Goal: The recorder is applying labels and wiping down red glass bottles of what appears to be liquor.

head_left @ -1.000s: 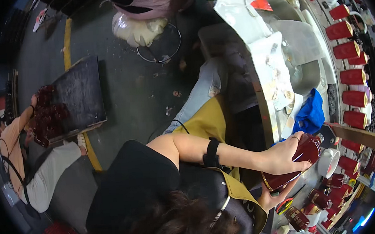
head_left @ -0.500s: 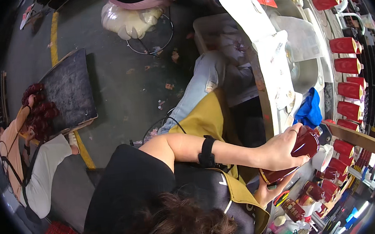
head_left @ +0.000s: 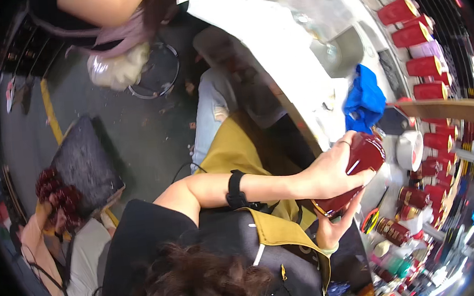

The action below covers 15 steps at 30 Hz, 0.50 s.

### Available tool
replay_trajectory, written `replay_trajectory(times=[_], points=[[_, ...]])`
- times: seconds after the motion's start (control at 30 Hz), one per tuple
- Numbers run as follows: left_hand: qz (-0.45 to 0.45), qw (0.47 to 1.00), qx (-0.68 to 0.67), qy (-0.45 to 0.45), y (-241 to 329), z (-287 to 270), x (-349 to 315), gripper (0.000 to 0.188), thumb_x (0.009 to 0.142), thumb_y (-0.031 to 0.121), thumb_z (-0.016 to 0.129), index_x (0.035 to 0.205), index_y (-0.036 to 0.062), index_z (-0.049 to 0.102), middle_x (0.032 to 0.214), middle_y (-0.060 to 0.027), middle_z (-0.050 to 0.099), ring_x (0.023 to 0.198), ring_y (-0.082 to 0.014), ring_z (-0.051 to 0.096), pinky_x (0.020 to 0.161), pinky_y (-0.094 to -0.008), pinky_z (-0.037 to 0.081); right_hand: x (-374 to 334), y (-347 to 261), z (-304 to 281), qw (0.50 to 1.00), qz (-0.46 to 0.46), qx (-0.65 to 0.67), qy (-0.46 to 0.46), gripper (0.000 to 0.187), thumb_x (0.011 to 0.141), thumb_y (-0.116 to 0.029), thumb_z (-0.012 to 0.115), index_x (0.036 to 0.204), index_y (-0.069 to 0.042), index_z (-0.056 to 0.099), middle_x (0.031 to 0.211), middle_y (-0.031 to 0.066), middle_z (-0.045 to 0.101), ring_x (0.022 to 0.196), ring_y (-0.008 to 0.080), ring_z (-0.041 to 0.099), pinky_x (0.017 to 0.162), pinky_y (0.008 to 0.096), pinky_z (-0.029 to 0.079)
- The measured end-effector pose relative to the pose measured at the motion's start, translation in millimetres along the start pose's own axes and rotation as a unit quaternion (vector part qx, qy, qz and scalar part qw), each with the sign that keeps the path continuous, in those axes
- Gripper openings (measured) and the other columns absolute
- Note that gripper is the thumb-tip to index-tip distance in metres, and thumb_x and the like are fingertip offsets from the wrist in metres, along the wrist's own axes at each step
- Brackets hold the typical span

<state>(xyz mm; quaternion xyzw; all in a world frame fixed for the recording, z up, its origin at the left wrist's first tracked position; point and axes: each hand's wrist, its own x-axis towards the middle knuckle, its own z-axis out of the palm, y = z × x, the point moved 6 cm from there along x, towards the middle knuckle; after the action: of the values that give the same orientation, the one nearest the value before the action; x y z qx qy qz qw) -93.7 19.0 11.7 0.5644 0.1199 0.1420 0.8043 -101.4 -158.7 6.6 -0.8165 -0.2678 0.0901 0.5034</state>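
Both my hands hold a glossy dark red vessel [head_left: 370, 151] with a gold rim, tilted over the edge of the worktable. My left hand [head_left: 325, 177] is closed over its upper side, thumb lying across the red surface. From below, my right hand [head_left: 333, 232] grips it near the gold-rimmed end, with some fingers hidden behind it. A crumpled blue cloth [head_left: 364, 102] lies just beyond the vessel. Past its far side is a white roll [head_left: 410, 151]. Scissors with orange and yellow handles [head_left: 371, 221] lie near my right hand.
White sheets [head_left: 249, 24] cover the worktable beside a metal sink [head_left: 335, 57]. Red gold-rimmed vessels [head_left: 425, 66] line the far side, crossed by a wooden bar [head_left: 445, 110]. Several labelled jars [head_left: 394, 230] stand nearby. At left, another person [head_left: 41, 241] handles dark red pieces by a dark board [head_left: 85, 160].
My view has swung, and the table and floor have shifted in the picture. The vessel stays in both hands, slightly turned. Another person's bare arm now shows at the top.
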Motion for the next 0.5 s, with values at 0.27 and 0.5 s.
replay_trajectory(times=[0.27,0.5], points=[[-0.059,0.994,0.023,-0.089,-12.8,33.8,32.5,0.105,0.085,0.039,0.08,0.15,-0.008,0.012,0.135,-0.0246,0.054,0.126,-0.0287,0.057,0.109,-0.038,0.044,22.1,-2.6,-18.1,0.995,0.038,0.087,0.031,0.105,0.076,0.004,0.077,0.16,0.001,0.015,0.136,0.0191,0.061,0.12,0.023,0.063,0.101,0.0351,0.05],[-0.107,0.988,-0.046,-0.103,-39.8,79.6,91.1,0.087,0.088,0.036,0.079,0.142,-0.0083,0.027,0.127,-0.0188,0.057,0.112,-0.0209,0.063,0.092,-0.0328,0.055,63.2,14.9,-66.5,0.997,0.013,0.067,0.04,0.106,0.076,-0.004,0.084,0.158,0.004,0.019,0.125,0.0199,0.068,0.113,0.0253,0.068,0.097,0.0354,0.052]])
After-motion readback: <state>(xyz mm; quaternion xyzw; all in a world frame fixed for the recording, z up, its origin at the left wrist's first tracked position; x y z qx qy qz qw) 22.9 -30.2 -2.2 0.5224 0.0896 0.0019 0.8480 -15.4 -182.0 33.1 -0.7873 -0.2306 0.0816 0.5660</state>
